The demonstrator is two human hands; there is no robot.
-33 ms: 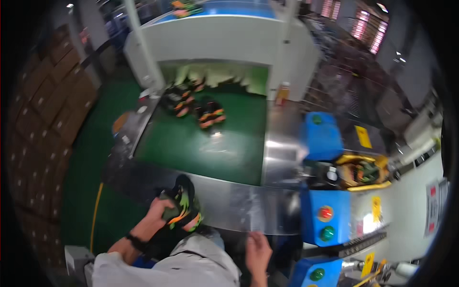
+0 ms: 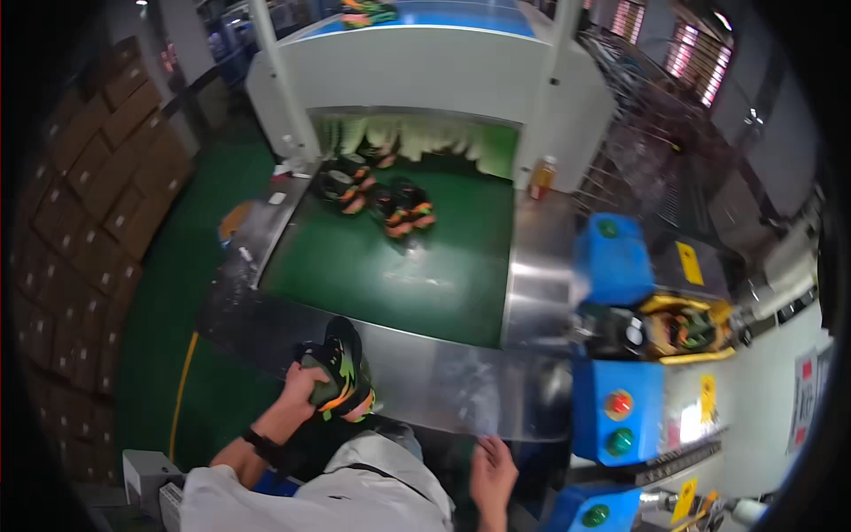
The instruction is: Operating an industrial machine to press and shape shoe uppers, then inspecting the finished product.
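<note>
The fingers of your left hand [image 2: 301,386] are wrapped round the shoes [image 2: 341,372]. Those of your right hand [image 2: 492,474] are curled in; whether they pinch anything, I cannot tell.

Take the belt [image 2: 399,284] as your mark. The white hood [image 2: 425,71] spans its far end, and the steel bench [image 2: 412,377] runs across its near end. The shoes you hold are on the belt's near side, left of its middle, over the bench; whether they touch the steel is unclear. Other shoes [image 2: 403,208] lie on the belt toward its far left. A clear patch, film [image 2: 479,395] by the look of it, shows nearer to you than the belt's right half, with your right hand just beside it.

To steady the shoes well, I would spread your left fingers so that both share the grip, pressing on the firm sole edge rather than the soft upper, which would probably crease. Hold the two level and together, since the outer one looks likelier to slip. With your right fingers, a light touch at the film's edge should suit best; a hard tug could tear or bunch it.
</note>
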